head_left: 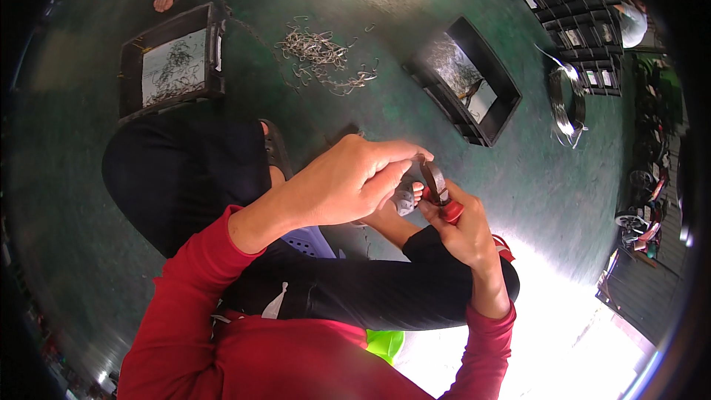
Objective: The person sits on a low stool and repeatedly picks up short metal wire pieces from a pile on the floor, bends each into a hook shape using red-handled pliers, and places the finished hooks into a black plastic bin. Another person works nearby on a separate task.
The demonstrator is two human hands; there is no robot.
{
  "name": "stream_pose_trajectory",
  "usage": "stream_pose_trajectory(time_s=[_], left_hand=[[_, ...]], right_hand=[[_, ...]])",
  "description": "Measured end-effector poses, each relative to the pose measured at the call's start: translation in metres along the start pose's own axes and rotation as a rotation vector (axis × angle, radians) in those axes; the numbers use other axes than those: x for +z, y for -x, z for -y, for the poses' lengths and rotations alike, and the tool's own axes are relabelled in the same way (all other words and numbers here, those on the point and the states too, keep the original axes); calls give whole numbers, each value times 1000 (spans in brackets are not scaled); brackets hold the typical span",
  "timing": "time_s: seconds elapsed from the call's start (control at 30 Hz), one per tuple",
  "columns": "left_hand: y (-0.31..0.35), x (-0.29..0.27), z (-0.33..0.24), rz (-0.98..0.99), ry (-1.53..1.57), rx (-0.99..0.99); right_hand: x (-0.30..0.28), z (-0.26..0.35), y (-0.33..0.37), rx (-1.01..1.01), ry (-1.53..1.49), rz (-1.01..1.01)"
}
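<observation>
- Black tray (pixel 135 67) with small wire bits sat on the green floor (pixel 533 178), far-left part.
- Loose pile of bent wire pieces (pixel 326 55) lay mid-floor, well apart from both hands.
- Left hand (pixel 348 181) clenched, fingertips pinching a small grey piece (pixel 404 198) from above.
- Pliers (pixel 438 191), red-handled, touched that piece; long axis ran up-left from the right palm.
- Right hand (pixel 463 230) gripped the pliers' handles, just right of and below the left hand.
- Second black tray (pixel 503 107) stood farther right; wire coil (pixel 566 100) beyond it.
</observation>
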State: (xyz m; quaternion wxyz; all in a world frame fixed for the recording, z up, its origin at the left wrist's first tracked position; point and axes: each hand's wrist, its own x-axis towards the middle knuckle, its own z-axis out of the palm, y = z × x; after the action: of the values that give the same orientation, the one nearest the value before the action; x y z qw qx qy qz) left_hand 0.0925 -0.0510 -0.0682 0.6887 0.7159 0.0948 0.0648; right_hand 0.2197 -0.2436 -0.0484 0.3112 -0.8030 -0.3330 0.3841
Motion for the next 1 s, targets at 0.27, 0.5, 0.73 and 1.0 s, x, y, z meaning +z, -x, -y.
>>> stream_pose_trajectory(time_s=[0.27, 0.5, 0.73, 1.0], left_hand=[[3, 4, 4, -9, -45, 21], [3, 10, 8, -38, -100, 46], [5, 17, 9, -86, -81, 24], [9, 27, 11, -163, -55, 17]], right_hand=[[6, 1, -1, 3, 49, -18], [13, 2, -1, 0, 108, -104], [19, -3, -1, 26, 145, -156], [27, -8, -2, 24, 188, -223]])
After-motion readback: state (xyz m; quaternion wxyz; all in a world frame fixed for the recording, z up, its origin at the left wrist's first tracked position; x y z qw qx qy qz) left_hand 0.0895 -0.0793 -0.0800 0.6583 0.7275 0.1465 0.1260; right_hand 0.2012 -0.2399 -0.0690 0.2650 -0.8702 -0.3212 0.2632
